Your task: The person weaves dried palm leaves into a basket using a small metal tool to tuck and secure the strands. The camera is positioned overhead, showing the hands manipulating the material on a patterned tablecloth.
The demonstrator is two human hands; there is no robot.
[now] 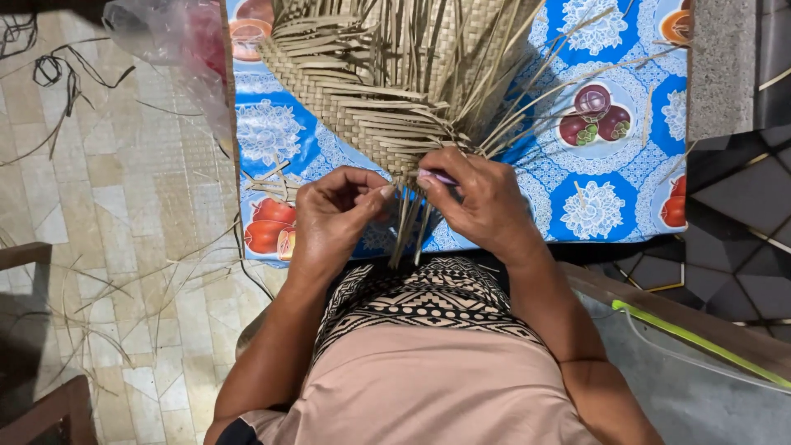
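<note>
A half-woven mat of dry tan leaf strips [387, 91] lies on a blue tablecloth with fruit pictures [601, 198]. Loose strips fan out from its near corner. My left hand [334, 216] pinches several hanging strips [408, 227] at that corner between thumb and fingers. My right hand [482, 202] is closed around a small purple tool [443, 176] and presses against the same woven edge. Both hands meet at the mat's near tip, just above my lap.
A clear plastic bag [177, 49] sits at the table's left corner. Loose strips and black cords litter the tiled floor [107, 206] on the left. A wooden chair [41, 412] stands lower left. A board with a green strip [700, 342] runs at lower right.
</note>
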